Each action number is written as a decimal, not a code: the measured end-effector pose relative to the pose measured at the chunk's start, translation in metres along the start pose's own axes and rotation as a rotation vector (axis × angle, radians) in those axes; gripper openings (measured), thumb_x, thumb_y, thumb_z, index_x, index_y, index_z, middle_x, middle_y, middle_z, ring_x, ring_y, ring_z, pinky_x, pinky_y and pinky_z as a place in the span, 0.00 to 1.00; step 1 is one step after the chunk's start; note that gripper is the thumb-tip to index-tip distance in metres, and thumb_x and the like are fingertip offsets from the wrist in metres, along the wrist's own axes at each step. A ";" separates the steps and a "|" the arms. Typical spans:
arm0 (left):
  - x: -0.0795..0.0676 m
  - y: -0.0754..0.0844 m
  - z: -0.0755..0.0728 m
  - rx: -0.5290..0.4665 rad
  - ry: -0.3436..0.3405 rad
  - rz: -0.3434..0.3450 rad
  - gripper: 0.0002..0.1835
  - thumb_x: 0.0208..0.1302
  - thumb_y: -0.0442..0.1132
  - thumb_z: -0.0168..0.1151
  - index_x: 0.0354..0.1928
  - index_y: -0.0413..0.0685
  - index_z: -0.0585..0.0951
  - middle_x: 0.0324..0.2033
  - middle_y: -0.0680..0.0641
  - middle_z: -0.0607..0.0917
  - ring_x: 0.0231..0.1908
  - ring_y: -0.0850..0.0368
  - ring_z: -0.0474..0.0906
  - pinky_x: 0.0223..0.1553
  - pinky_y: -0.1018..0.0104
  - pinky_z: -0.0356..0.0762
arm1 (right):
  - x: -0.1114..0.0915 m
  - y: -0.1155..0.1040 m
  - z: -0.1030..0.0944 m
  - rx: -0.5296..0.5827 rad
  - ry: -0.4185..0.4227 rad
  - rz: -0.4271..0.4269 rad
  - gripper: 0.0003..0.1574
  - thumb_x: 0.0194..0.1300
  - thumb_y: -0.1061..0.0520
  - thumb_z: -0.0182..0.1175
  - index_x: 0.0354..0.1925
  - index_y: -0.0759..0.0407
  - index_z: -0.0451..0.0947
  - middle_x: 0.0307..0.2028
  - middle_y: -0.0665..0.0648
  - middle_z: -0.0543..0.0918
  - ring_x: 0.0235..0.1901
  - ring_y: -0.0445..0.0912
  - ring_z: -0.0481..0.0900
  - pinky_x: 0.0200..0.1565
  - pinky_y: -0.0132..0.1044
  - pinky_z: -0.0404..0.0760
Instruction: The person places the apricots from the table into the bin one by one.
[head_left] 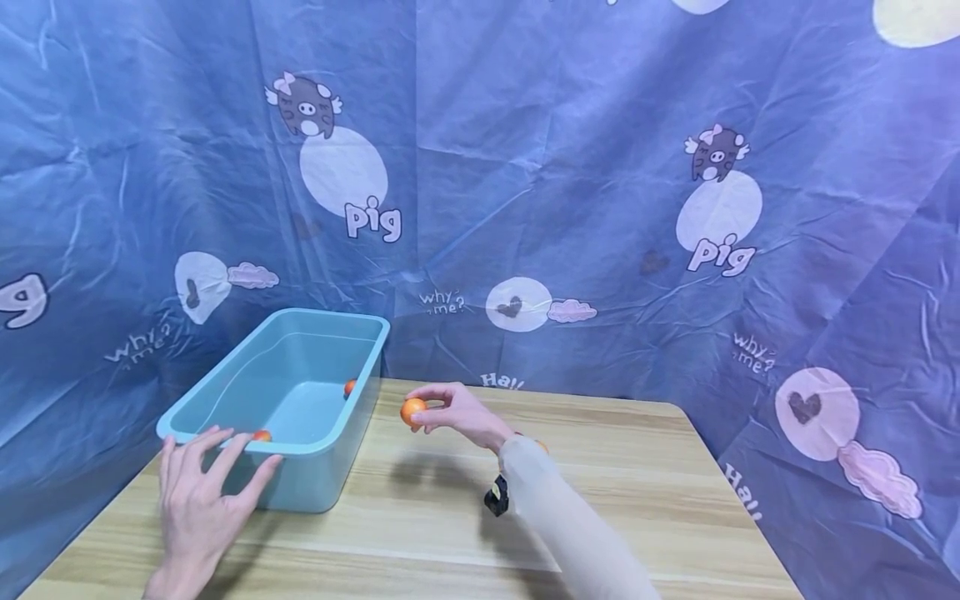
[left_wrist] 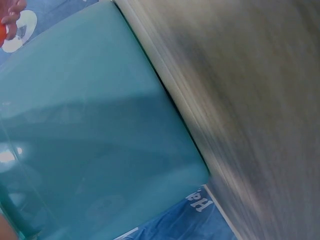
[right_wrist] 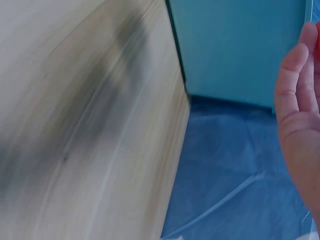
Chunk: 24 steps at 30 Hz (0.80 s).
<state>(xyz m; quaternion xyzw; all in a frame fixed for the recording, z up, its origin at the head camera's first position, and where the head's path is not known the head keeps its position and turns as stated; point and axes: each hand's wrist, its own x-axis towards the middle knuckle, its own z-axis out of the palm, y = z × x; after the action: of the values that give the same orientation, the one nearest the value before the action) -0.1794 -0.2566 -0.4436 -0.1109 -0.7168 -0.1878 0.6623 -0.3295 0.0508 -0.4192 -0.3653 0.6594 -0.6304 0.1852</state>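
My right hand [head_left: 468,414] pinches a small orange [head_left: 413,412] between thumb and fingers, above the table just right of a blue-green plastic tub [head_left: 356,446]. In the right wrist view only part of that hand [right_wrist: 300,95] shows, with a sliver of the orange [right_wrist: 318,42] at the frame's edge. My left hand [head_left: 198,492] is at the tub's near rim, fingers spread and fingertips on the edge. Inside the tub lie an orange [head_left: 262,436] by the near wall and another orange [head_left: 349,387] by the right wall, both partly hidden by the rim.
The tub stands on the left of a wooden table [head_left: 637,475]. Another orange [head_left: 542,447] peeks out from behind the right forearm. A black object [head_left: 497,497] sits at the right wrist. Blue printed cloth [head_left: 465,125] hangs behind and beside the table.
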 end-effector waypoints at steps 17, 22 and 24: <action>-0.005 0.004 -0.002 0.007 0.014 0.006 0.31 0.43 0.66 0.63 0.30 0.43 0.84 0.33 0.36 0.81 0.41 0.38 0.76 0.57 0.38 0.52 | 0.037 -0.018 0.040 0.088 0.127 -0.051 0.21 0.56 0.57 0.63 0.49 0.58 0.76 0.36 0.58 0.82 0.29 0.47 0.78 0.30 0.33 0.76; -0.005 0.007 -0.002 0.002 0.026 0.007 0.30 0.43 0.66 0.64 0.30 0.43 0.84 0.33 0.37 0.81 0.41 0.39 0.76 0.56 0.38 0.53 | 0.047 -0.021 0.051 0.094 0.137 -0.043 0.19 0.55 0.56 0.64 0.47 0.54 0.77 0.37 0.56 0.83 0.28 0.47 0.75 0.27 0.32 0.72; -0.005 0.008 -0.002 0.000 0.025 0.004 0.30 0.43 0.65 0.64 0.30 0.43 0.84 0.33 0.37 0.81 0.41 0.39 0.76 0.56 0.38 0.52 | 0.051 -0.022 0.055 0.075 0.139 -0.036 0.18 0.55 0.55 0.65 0.46 0.52 0.78 0.38 0.54 0.83 0.27 0.45 0.75 0.27 0.32 0.73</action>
<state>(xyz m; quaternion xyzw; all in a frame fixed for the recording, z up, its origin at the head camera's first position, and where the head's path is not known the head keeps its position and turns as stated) -0.1737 -0.2502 -0.4478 -0.1098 -0.7083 -0.1876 0.6716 -0.3189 -0.0227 -0.3941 -0.3256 0.6399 -0.6816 0.1411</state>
